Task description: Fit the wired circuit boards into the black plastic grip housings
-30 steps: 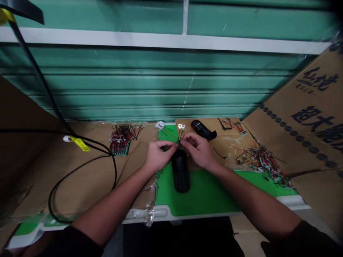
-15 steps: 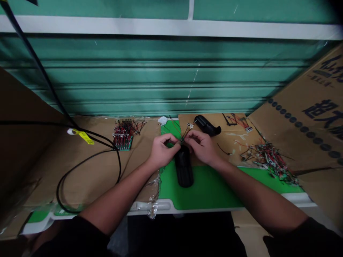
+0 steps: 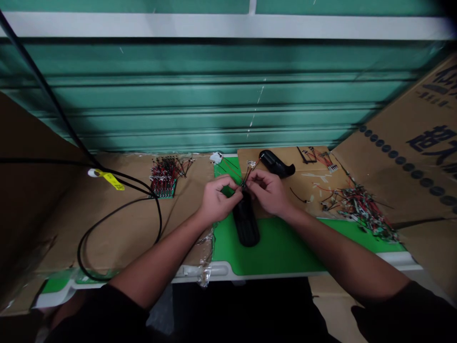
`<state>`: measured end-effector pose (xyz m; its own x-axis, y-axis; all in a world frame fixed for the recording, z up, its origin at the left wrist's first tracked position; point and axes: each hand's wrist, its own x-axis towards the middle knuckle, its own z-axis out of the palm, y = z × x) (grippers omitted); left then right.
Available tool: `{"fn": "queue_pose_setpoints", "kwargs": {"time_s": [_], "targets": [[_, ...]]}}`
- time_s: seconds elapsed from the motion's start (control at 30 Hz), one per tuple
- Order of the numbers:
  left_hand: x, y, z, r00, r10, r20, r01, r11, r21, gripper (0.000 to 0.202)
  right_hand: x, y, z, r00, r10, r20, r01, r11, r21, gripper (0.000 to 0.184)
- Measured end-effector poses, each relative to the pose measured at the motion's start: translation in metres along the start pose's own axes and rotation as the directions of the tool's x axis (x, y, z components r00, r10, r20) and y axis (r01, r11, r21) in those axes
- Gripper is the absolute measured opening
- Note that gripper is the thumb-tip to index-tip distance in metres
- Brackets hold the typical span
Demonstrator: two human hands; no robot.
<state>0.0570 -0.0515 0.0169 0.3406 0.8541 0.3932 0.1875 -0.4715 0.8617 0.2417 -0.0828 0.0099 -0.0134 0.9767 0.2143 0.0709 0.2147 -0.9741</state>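
Note:
My left hand [image 3: 220, 197] and my right hand [image 3: 267, 191] meet above the far end of a black plastic housing [image 3: 246, 224] that lies on the green table top. Thumb and forefinger of each hand are pinched on thin wires [image 3: 244, 179]. These wires rise between the fingertips, and a small pale part [image 3: 251, 163] shows at their upper end. Exactly what sits at the fingertips is too small to make out. Behind my right hand a second, curved black housing [image 3: 276, 164] rests on cardboard.
At the left stands a dense bunch of red and black wired parts [image 3: 164, 177] on a green board. A tangled heap of wired parts [image 3: 367, 209] lies at the right. A black cable [image 3: 80, 247] with a yellow tag [image 3: 113, 181] loops over the left cardboard. Cardboard walls flank the table.
The view has tilted slightly, so everything sits a little higher in the picture. Both hands keep their pinch on the wires, with only tiny finger movement.

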Motion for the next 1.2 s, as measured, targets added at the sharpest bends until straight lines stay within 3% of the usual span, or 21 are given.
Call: {"fn": "queue_pose_setpoints", "kwargs": {"time_s": [0.5,0.63,0.77,0.83,0.9,1.0,1.07,1.13,1.2], "targets": [[-0.001,0.001,0.0,0.999,0.047,-0.01,-0.046,0.999,0.025,0.02,-0.002,0.0,0.002,0.999,-0.039,0.025,0.041,0.997,-0.064,0.02],[0.003,-0.006,-0.001,0.995,-0.026,-0.097,0.023,0.999,-0.037,0.017,-0.002,-0.003,0.001,0.998,-0.059,0.015,0.06,0.995,-0.077,0.019],[0.01,-0.021,-0.004,0.963,-0.145,-0.229,0.131,0.989,-0.074,0.017,-0.001,-0.003,-0.005,0.999,-0.047,-0.001,0.047,0.997,-0.062,0.02],[0.012,-0.028,-0.009,0.955,-0.168,-0.243,0.176,0.984,0.009,0.015,-0.001,-0.001,-0.009,1.0,-0.016,-0.004,0.016,0.999,-0.045,0.02],[0.013,-0.034,-0.015,0.972,-0.154,-0.176,0.185,0.967,0.176,0.013,0.0,0.002,-0.012,1.0,0.019,0.005,-0.019,0.999,-0.027,0.019],[0.013,-0.033,-0.025,0.996,-0.081,-0.036,0.089,0.893,0.441,0.017,-0.001,0.004,-0.014,0.999,0.043,0.015,-0.043,0.999,-0.008,0.016],[0.013,-0.026,-0.027,0.999,-0.015,-0.033,0.03,0.859,0.511,0.023,-0.001,0.002,-0.014,1.0,0.021,0.016,-0.021,0.999,-0.037,0.014],[0.012,-0.015,-0.023,0.997,0.024,-0.079,0.013,0.898,0.44,0.027,-0.003,-0.002,-0.013,1.0,-0.016,0.025,0.019,0.992,-0.124,0.011],[0.01,-0.004,-0.014,0.995,-0.015,-0.1,0.037,0.976,0.214,0.028,-0.006,-0.008,-0.012,0.997,-0.044,0.061,0.058,0.967,-0.248,0.009]]}}
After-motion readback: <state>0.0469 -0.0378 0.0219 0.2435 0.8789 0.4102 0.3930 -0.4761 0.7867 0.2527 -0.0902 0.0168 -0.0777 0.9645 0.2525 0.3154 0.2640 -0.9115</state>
